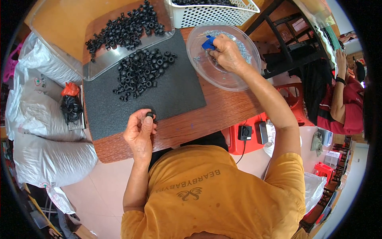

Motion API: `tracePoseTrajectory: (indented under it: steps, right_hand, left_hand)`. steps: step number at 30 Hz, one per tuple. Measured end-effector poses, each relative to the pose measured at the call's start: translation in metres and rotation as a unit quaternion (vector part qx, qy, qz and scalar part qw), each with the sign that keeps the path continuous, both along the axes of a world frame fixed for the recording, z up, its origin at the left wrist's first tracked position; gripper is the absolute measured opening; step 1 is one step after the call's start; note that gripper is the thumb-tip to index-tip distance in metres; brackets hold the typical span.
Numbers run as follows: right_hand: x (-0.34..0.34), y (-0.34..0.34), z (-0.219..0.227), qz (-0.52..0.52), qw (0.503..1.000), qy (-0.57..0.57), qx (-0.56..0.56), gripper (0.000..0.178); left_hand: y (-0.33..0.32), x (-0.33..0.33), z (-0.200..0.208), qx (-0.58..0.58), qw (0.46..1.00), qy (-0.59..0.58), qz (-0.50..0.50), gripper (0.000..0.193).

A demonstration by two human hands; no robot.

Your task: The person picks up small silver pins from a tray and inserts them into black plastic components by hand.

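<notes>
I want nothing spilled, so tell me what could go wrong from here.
The left hand pinches a small black part near the front edge of the table; a slip could drop it off. The right hand, holding a blue item over the clear bowl, might tip that bowl and spill its tiny pieces. The loose black pile could spread if brushed.

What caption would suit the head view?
Left hand's grip on a black part; right hand's grip, with a blue item, over a round clear tub.

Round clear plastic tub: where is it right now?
In the head view, the tub sits right of the dark mat, just below the white perforated basket, with the right hand over it.
</notes>
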State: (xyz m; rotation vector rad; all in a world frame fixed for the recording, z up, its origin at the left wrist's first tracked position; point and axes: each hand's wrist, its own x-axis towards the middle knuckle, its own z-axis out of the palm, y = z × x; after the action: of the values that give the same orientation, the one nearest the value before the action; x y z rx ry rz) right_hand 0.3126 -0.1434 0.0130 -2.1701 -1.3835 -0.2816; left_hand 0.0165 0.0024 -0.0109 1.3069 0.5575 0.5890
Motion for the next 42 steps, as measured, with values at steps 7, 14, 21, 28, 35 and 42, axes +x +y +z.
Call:
tracePoseTrajectory:
  steps: [7, 14, 21, 28, 35, 42]
  right_hand:
    - [-0.005, 0.001, -0.005, -0.033, 0.999, -0.024, -0.018, 0.018]
    - [-0.010, -0.008, 0.002, -0.077, 0.992, 0.098, 0.010, 0.023]
    - [-0.023, -0.044, 0.015, -0.042, 0.996, 0.070, -0.029, 0.020]
    - [-0.031, -0.061, 0.013, -0.005, 0.996, 0.041, -0.074, 0.020]
    - [-0.033, -0.054, 0.008, 0.035, 0.997, -0.023, -0.065, 0.020]
    - [-0.080, -0.037, 0.044, -0.002, 0.996, 0.089, -0.020, 0.015]
  left_hand:
    - [0.000, -0.001, 0.001, -0.005, 1.000, 0.004, -0.003, 0.017]
    - [-0.001, 0.000, 0.000, 0.010, 1.000, 0.005, -0.002, 0.017]
    - [-0.002, 0.001, -0.001, 0.008, 1.000, 0.006, 0.013, 0.017]
    - [-0.001, 0.003, 0.000, 0.012, 1.000, 0.023, 0.009, 0.017]
    - [0.000, 0.002, 0.004, 0.000, 1.000, 0.003, 0.008, 0.018]
    - [0.002, 0.003, 0.020, -0.137, 0.991, -0.002, -0.006, 0.017]
